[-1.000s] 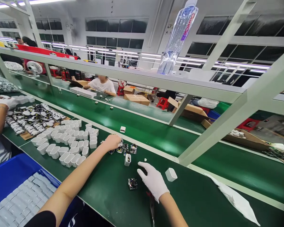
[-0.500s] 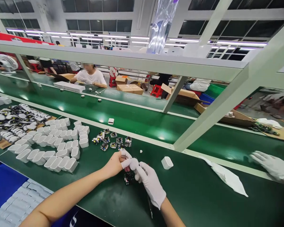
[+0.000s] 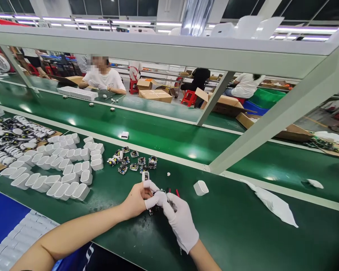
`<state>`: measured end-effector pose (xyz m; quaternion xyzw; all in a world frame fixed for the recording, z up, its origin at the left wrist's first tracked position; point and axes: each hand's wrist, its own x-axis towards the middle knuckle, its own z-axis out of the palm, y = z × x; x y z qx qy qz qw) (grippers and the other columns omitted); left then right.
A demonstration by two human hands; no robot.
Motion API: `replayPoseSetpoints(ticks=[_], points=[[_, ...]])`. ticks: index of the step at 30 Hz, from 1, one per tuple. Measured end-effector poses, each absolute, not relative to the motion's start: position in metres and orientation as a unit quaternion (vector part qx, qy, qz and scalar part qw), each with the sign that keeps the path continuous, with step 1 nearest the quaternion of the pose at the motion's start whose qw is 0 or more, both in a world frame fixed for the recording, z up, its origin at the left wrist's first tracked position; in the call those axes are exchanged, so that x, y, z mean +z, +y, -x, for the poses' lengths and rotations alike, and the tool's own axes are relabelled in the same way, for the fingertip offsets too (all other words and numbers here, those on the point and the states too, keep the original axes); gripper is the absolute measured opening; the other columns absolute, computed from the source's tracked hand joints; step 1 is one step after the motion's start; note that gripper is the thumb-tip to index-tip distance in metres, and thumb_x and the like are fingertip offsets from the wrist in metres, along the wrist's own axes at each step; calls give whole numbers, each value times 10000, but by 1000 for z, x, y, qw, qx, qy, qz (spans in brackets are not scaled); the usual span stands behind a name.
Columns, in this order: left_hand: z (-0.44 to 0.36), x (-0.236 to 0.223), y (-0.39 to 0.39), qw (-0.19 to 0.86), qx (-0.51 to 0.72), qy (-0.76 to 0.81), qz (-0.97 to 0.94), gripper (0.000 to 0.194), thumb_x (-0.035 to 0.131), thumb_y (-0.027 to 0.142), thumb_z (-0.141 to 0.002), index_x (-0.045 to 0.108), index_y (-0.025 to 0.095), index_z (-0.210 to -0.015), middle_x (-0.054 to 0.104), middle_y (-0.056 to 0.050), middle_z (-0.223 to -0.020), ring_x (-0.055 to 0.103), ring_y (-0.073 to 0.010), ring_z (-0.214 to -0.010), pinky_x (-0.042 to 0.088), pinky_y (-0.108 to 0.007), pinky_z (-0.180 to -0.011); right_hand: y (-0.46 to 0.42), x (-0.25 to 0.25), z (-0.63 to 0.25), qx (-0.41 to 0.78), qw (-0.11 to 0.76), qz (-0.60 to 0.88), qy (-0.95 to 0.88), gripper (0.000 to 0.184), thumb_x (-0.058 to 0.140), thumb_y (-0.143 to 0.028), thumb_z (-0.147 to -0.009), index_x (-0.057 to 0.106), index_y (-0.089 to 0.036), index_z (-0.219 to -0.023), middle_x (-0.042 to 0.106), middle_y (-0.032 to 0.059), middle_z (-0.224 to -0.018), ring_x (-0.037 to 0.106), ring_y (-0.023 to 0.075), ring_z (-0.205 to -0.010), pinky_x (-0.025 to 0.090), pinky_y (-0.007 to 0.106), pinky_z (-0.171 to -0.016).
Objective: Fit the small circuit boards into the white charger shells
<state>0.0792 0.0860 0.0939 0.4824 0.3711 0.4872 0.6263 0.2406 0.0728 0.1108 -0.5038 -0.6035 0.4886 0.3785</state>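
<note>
My left hand [image 3: 139,197], bare but for white covers on some fingertips, pinches a small white rounded part [image 3: 160,197]. My right hand [image 3: 182,222], in a white glove, closes on the same part from the other side. Below it a small circuit board [image 3: 154,211] shows partly, mostly covered by the fingers. Red handle ends [image 3: 177,193] of a tool stick out beside the right hand; whether that hand grips the tool is hidden. Just beyond my left fingers is a white housing [image 3: 145,175] with something inside it. Several circuit boards [image 3: 141,161] lie past it.
Rows of open white housings [image 3: 70,177] stand on the left, beside a pile of black-and-white parts [image 3: 19,137]. A single housing [image 3: 200,188] and a white cloth-like piece [image 3: 274,203] are at right. A slanted post [image 3: 260,120] rises from the bench. A person [image 3: 104,77] sits opposite.
The view has tipped downward. Another person's gloved hand at the right is gone, and a small white item shows on the belt there. Red handle ends now show by my right hand.
</note>
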Motion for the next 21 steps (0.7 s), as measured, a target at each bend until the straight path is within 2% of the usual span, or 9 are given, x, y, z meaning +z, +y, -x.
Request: replayPoseSetpoints(ticks=[6,11,16,21], points=[[-79,95,81,614,498,371,-486,258,771,281,-697,605,133,-828,618,-8,-749,558,-97,-630,475,-214,-596,70,106,-238,477,387,509,-603,395,540,-487,-784,347,-224,-561,261,-50,-590,233,107,-561,183,275,-530],[-82,100,79,618,511,374,-466,314,784,351,-692,587,141,-818,594,-1,-719,558,-105,-636,471,-218,-588,70,108,-238,504,392,488,-595,385,545,-507,-801,404,-218,-587,333,-44,-562,294,112,-535,241,264,-516],[-81,103,79,653,503,353,-443,378,782,418,-719,568,140,-858,574,13,-675,544,-96,-586,472,-209,-542,69,112,-238,541,403,446,-588,432,439,-575,-860,480,-211,-631,458,-15,-556,391,133,-533,339,272,-544],[-81,102,76,638,505,347,-468,332,773,379,-751,576,137,-865,579,10,-711,540,-84,-590,467,-199,-554,69,115,-236,544,406,446,-584,441,517,-613,-804,511,-203,-642,454,-20,-540,383,129,-519,333,272,-525]])
